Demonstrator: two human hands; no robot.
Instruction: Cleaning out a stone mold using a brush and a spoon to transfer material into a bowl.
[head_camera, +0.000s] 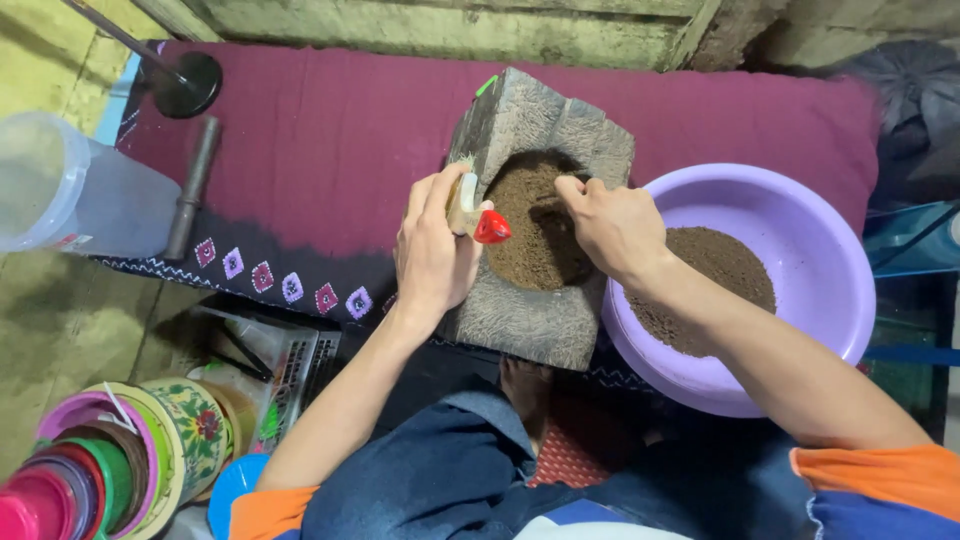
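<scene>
Two bare hands work at a grey stone mortar (540, 300) filled with brown powder (538, 235), standing at the front edge of a maroon woven cloth (330, 140). The left hand (435, 245) is closed around a small pale bottle with a red cap (478, 215), tipped over the hollow. The right hand (615, 225) pinches into the powder, fingertips together. Just right, touching the mortar, sits a lilac plastic basin (800, 230) holding more powder.
</scene>
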